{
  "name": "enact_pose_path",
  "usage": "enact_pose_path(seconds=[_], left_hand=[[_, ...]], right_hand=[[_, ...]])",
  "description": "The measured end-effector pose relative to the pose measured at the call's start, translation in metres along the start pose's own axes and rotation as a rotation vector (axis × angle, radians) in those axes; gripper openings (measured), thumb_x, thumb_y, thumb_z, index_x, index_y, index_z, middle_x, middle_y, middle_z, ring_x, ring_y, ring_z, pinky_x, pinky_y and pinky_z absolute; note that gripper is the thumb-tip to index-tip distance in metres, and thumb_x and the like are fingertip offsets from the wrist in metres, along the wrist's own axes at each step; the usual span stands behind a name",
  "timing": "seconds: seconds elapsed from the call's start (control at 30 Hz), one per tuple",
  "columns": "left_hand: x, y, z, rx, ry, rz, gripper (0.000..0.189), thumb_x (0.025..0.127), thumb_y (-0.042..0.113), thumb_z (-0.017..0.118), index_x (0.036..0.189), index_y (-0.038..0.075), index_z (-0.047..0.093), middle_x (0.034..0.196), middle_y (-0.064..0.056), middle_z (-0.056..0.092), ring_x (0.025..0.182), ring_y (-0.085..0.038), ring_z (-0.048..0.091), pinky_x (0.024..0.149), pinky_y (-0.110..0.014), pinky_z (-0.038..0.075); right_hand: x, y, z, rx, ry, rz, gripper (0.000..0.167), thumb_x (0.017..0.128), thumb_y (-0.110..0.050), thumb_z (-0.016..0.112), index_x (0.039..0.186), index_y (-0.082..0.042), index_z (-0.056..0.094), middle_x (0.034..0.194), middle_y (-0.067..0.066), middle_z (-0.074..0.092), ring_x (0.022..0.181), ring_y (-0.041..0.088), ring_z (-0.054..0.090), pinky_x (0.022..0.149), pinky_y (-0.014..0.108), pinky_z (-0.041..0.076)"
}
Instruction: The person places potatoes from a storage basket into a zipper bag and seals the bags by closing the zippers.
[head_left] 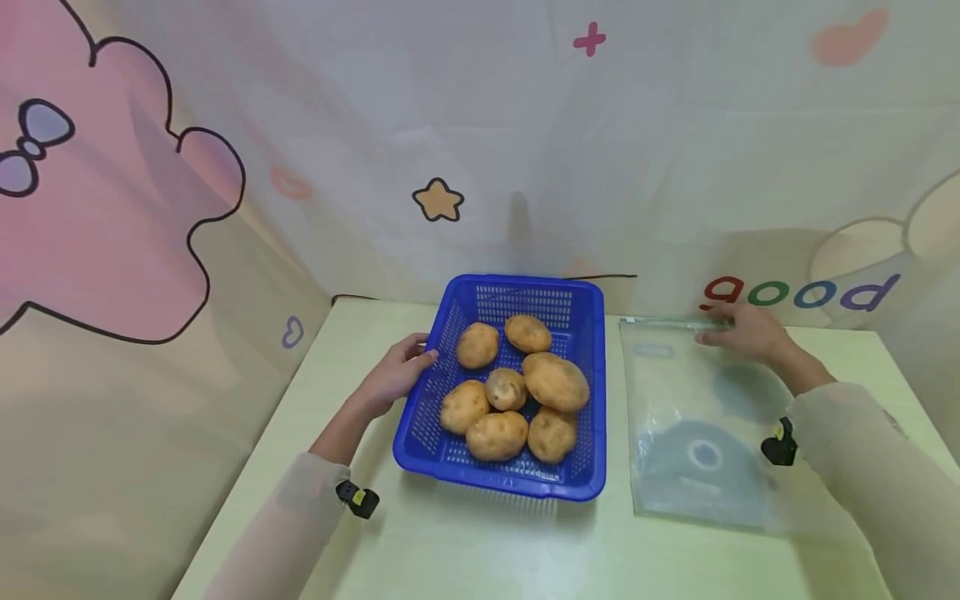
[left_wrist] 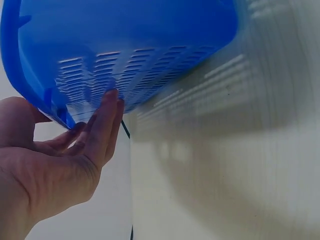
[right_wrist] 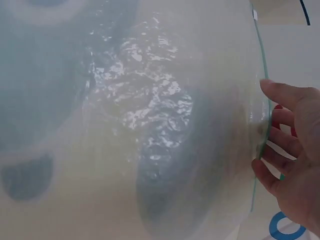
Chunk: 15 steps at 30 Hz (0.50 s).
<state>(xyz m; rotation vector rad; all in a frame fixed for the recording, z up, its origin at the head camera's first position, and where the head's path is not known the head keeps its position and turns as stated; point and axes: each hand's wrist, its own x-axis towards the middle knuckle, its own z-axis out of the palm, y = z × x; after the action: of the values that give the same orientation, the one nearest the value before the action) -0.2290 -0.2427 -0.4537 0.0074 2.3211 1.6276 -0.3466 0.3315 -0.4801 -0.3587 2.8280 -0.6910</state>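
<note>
A blue plastic basket (head_left: pixel 498 479) holds several brown potatoes (head_left: pixel 557 382). On its left side my left hand (head_left: pixel 397 372) grips the rim, thumb over the top. Seen in the left wrist view, the fingers (left_wrist: pixel 102 120) of that hand lie against the slotted outer wall. To the basket's right lies a clear zip bag (head_left: pixel 675 400) with blue-grey printed shapes. At its far edge my right hand (head_left: pixel 750 333) holds the bag by the green zip strip, the thumb (right_wrist: pixel 280 91) at the edge and fingertips partly behind the film.
Everything stands on a pale table (head_left: pixel 450 550). Behind it hangs a printed cloth (head_left: pixel 480 125) with a star, hearts and coloured letters, and it also runs along the left side. The basket's far rim is close to the cloth.
</note>
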Motion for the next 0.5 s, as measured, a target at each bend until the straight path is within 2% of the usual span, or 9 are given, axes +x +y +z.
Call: enact_pose_path(seconds=[0.23,0.4,0.5], left_hand=[[0.000,-0.002,0.001,-0.006,-0.024,0.033,0.048,0.115,0.028,0.047,0.158,0.006,0.041,0.138,-0.025,0.058,0.111,-0.035,0.072,0.084,-0.044,0.064],[0.001,-0.005,-0.002,-0.019,-0.027,0.032,0.050,0.115,0.028,0.048,0.158,0.005,0.040,0.140,-0.026,0.057,0.114,-0.037,0.070,0.086,-0.043,0.064],[0.001,-0.005,-0.003,-0.023,-0.026,0.024,0.051,0.114,0.028,0.049,0.158,0.005,0.040,0.142,-0.026,0.056,0.114,-0.038,0.070,0.086,-0.044,0.064]], right_hand=[[-0.005,0.006,0.013,0.067,0.082,0.013,0.031,0.100,-0.008,0.065,0.126,0.009,0.065,0.125,0.034,0.061,0.111,0.049,0.054,0.098,0.068,0.046],[-0.011,-0.001,0.010,0.103,0.083,0.047,0.023,0.101,-0.004,0.061,0.120,0.008,0.067,0.118,0.030,0.063,0.105,0.045,0.054,0.095,0.064,0.049],[-0.016,-0.004,0.004,0.092,0.088,0.034,0.019,0.101,-0.003,0.063,0.117,0.007,0.068,0.113,0.027,0.064,0.101,0.042,0.055,0.088,0.055,0.052]])
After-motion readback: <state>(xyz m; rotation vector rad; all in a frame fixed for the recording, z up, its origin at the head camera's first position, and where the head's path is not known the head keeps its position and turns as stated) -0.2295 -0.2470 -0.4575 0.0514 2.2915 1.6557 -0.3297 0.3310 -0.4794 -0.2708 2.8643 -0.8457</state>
